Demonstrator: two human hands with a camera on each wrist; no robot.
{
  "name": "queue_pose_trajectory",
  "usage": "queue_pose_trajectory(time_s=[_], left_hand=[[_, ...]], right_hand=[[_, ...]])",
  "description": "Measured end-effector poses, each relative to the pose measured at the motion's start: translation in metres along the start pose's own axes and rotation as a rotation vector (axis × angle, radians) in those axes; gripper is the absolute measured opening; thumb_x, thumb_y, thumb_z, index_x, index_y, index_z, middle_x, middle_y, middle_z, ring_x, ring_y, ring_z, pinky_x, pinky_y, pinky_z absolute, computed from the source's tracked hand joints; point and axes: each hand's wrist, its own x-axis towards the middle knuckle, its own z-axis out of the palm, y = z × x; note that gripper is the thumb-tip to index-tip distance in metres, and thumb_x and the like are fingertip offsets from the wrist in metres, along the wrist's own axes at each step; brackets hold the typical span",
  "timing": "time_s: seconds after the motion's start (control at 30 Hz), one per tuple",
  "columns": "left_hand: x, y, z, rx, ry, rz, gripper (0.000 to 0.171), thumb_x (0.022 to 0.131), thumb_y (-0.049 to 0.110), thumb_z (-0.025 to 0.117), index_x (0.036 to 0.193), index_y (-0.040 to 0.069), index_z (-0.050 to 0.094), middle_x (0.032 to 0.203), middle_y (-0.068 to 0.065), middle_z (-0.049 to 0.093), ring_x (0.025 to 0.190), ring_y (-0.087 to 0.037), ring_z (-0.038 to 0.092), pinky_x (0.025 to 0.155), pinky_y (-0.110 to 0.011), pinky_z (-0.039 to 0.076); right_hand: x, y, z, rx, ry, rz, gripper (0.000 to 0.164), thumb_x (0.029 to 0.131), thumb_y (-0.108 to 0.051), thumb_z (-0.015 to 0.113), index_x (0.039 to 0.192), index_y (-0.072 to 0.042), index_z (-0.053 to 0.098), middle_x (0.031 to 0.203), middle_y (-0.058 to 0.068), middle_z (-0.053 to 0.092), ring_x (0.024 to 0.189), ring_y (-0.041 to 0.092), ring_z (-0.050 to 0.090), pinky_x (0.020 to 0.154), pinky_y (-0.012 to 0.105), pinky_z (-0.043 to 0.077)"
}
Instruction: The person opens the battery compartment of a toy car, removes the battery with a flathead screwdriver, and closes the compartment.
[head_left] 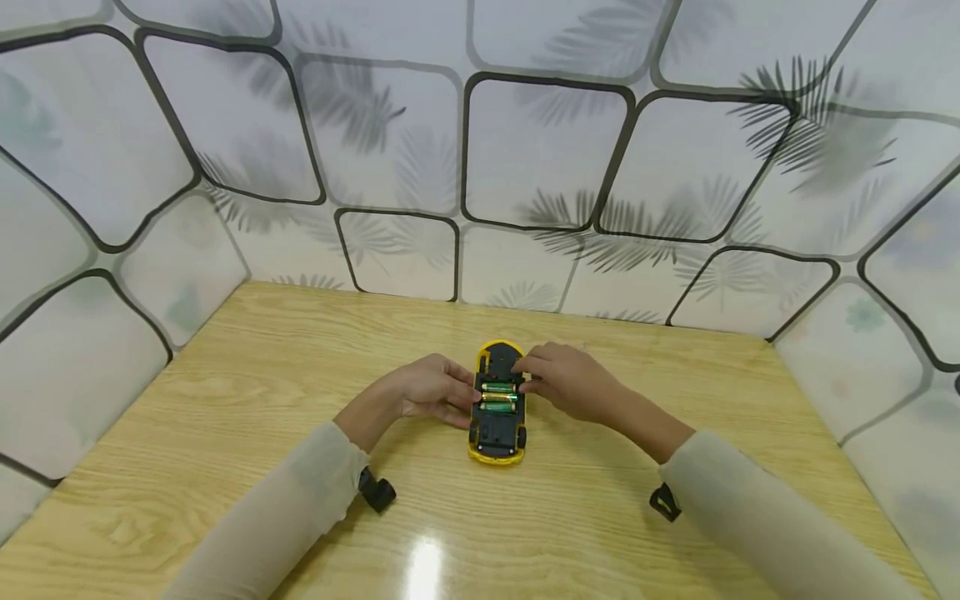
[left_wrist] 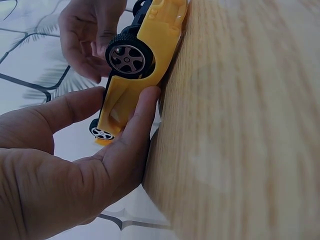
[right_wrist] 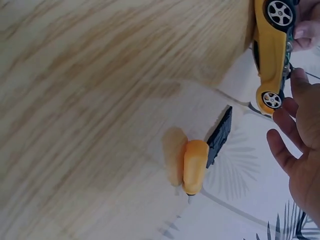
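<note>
Head view: a yellow-and-black, hard-looking plastic toy car (head_left: pixel 498 432) is seen upside down between the two hands, wheels upward, above a pale wood-grain table (head_left: pixel 225 400). Whether its roof is borne by the tabletop cannot be told.

Left hand (head_left: pixel 431 390): the car is grasped along its near flank — thumb at the edge of the underside, fingers against the yellow shell, as confirmed in the left wrist view. Right hand (head_left: pixel 566 379): the opposite side is met by loosely bent fingers, nothing seen to be gripped; fingertip pressure cannot be judged.

Between the fingertips of both hands, three green-and-gold cylindrical batteries (head_left: pixel 498 407) are seated crosswise in the uncovered bay.

Right wrist view: on the table side of the right hand, apart from its fingers, a rounded orange piece with a narrow tip (right_wrist: pixel 195 165) and a flat black ridged piece (right_wrist: pixel 221 136) are noted side by side.

Handling (judged): the car is expected to be light and stiff, with some weight added by the batteries. The glossy shell may be slippery, and the wheels may turn if pinched. Hold is best taken on both flanks, between the wheels — the bay left unobstructed.
</note>
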Motion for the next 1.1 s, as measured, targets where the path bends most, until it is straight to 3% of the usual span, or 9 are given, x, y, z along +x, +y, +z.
queue_pose_trajectory(time_s=[0.2, 0.47, 0.83, 1.1], left_hand=[[0.000, -0.001, 0.000, 0.008, 0.000, 0.000, 0.037, 0.100, -0.002, 0.061, 0.135, -0.012, 0.056, 0.118, -0.023, 0.068, 0.102, -0.030, 0.071, 0.091, -0.048, 0.061], [0.000, 0.000, 0.000, 0.006, 0.009, 0.000, 0.034, 0.100, -0.001, 0.061, 0.132, -0.011, 0.058, 0.112, -0.022, 0.069, 0.097, -0.028, 0.071, 0.090, -0.047, 0.061], [0.001, -0.001, 0.000, -0.013, 0.005, -0.010, 0.044, 0.100, -0.005, 0.058, 0.142, -0.013, 0.049, 0.122, -0.025, 0.066, 0.105, -0.034, 0.070, 0.091, -0.049, 0.060], [0.001, -0.001, 0.000, -0.011, 0.002, -0.014, 0.037, 0.100, -0.004, 0.059, 0.136, -0.012, 0.055, 0.117, -0.023, 0.068, 0.101, -0.032, 0.071, 0.090, -0.049, 0.061]], right_hand=[[0.000, 0.000, 0.008, -0.008, 0.001, -0.007, 0.027, 0.093, -0.022, 0.078, 0.116, -0.009, 0.072, 0.102, 0.002, 0.070, 0.088, 0.018, 0.065, 0.073, 0.034, 0.057], [0.004, 0.006, 0.007, 0.100, -0.008, 0.064, 0.030, 0.091, -0.027, 0.079, 0.117, -0.011, 0.075, 0.101, 0.002, 0.070, 0.082, 0.020, 0.064, 0.067, 0.033, 0.053], [0.008, 0.014, 0.008, 0.137, 0.024, 0.088, 0.036, 0.087, -0.032, 0.082, 0.116, -0.011, 0.076, 0.101, 0.001, 0.070, 0.080, 0.021, 0.065, 0.063, 0.030, 0.052], [0.009, 0.012, 0.010, 0.165, 0.053, 0.103, 0.035, 0.087, -0.031, 0.082, 0.115, -0.010, 0.076, 0.098, 0.001, 0.069, 0.078, 0.018, 0.063, 0.063, 0.029, 0.051]])
